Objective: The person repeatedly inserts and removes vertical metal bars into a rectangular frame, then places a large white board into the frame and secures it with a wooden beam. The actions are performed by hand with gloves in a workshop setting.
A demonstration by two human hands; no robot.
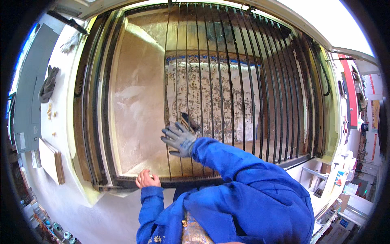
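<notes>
From where I stand, the right hand [179,140] in a grey work glove is splayed, fingers spread across the leftmost long, thin, dark slat [165,89]; whether they touch it, I can't tell. A small, dark, elongated object [190,121] lies just beyond its knuckles. The bare left hand [147,179] has bent fingers at the machine's dark, toothed front rail [191,180]; I can't tell whether they grip it.

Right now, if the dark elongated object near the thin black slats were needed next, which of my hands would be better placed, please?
Probably your right hand: wearing a grey work glove, it is close to the dark object. Your ungloved left hand is farther away, at the black front rail.
</notes>
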